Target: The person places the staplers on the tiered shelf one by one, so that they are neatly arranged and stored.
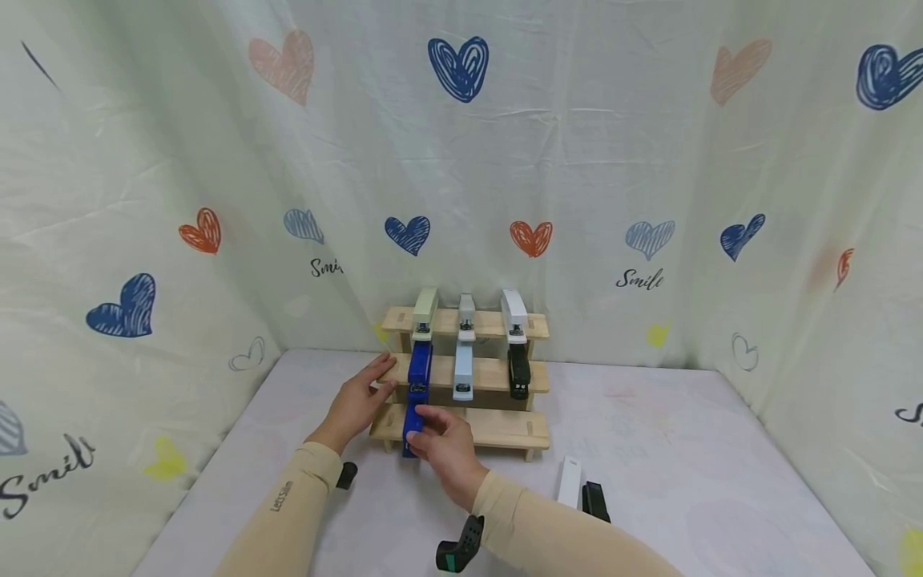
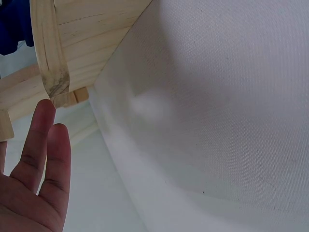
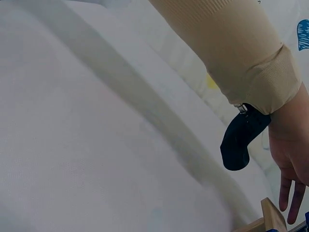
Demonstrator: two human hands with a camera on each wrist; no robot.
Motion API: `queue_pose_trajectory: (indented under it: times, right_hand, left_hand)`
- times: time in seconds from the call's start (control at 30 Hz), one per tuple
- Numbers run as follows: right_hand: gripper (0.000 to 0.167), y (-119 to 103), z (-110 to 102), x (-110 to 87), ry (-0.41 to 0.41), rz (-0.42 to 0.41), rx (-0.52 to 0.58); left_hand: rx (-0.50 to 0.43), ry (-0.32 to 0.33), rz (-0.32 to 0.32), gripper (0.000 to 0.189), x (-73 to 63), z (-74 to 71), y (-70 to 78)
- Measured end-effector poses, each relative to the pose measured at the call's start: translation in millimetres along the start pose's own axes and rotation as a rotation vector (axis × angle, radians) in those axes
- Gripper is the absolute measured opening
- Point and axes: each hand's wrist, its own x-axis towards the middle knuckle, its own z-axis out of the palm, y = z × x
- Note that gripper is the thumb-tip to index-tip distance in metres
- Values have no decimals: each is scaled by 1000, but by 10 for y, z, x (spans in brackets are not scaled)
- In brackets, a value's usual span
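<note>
A three-tier wooden rack [image 1: 497,373] stands in the middle of the table in the head view. My right hand [image 1: 450,449] pinches a dark blue stapler [image 1: 414,421] at the left end of the lowest tier, thumb and fingers on its sides. Just behind it, another blue stapler [image 1: 420,365] sits on the middle tier. My left hand [image 1: 355,409] rests its outstretched fingertips at the left end of the middle tier. Straight fingers [image 2: 58,154] reach up beside the wood in the left wrist view.
A light blue stapler [image 1: 463,370] and a black stapler [image 1: 518,371] share the middle tier. On top stand a pale green stapler [image 1: 425,311], a grey stapler [image 1: 466,316] and a white stapler [image 1: 513,312]. Another white stapler [image 1: 569,481] and black stapler [image 1: 594,501] lie by my right forearm.
</note>
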Motion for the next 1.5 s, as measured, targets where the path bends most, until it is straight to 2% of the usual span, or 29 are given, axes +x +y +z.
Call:
queue_pose_trajectory:
  times: [0.27,0.5,0.67,0.83,0.97,1.03,1.23,1.4,1.5]
  right_hand:
    - [43,-11,-5,1,4,-2,-15]
    - [47,-59,-86,-15,-47,32,11]
    - [50,-161,-224,-107,-83,59,-20]
    - [51,-355,-530,-226,-125,50,-142]
    - [54,-533,-900,-335,-109,35,-249]
    - [54,-603,-1106,-399,-74,41,-293]
    - [56,-681,-1617,-597,103,108,-421]
    - [62,-630,-1839,-730,164,147,-546]
    - [63,-593,-1915,-785,180,180,-567]
  left_hand:
    - [6,3,-1,50,2,6,3]
    - [9,3,-1,50,-1,0,-4]
    - [34,9,1,51,0,-2,-15]
    - [46,15,13,51,-2,-1,-6]
    - [48,8,12,51,-7,-4,7]
    - [48,3,11,51,-8,-10,17]
    - [42,-5,6,51,10,-27,22]
    - [35,-6,0,51,0,-36,25]
    - [37,-12,0,51,-5,-22,23]
